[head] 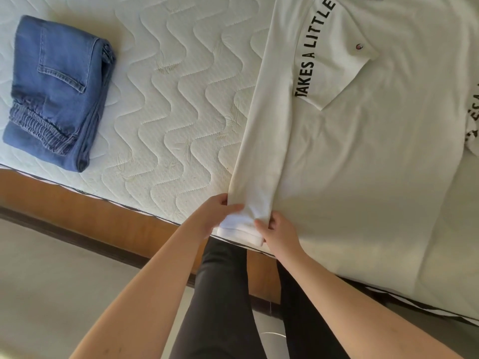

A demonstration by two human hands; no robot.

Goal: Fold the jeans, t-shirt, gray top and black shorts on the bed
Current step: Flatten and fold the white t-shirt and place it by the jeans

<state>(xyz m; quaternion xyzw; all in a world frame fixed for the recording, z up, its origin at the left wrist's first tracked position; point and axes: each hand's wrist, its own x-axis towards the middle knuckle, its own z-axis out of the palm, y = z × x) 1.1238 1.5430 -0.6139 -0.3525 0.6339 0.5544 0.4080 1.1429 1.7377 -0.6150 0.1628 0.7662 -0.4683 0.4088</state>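
Head view — quilted white mattress (166,104), wooden bed frame (85,203).

Head camera looks steeply down, close over the bed (181,130) edge.

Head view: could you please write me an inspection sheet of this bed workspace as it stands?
Surface: quilted white mattress on a wooden bed frame.
Job's things: jeans folded, lying at the left near the mattress edge; white t-shirt spread flat, one sleeve folded in over the body, its long left side folded in. Gray top and black shorts not in view.
Clutter: nothing seen.
Grippers: left hand and right hand both pinch the t-shirt's lower corner at the mattress edge, fingers curled on the cloth.
Cables: nothing seen.
Surroundings: pale floor; the person's dark trouser legs against the frame.
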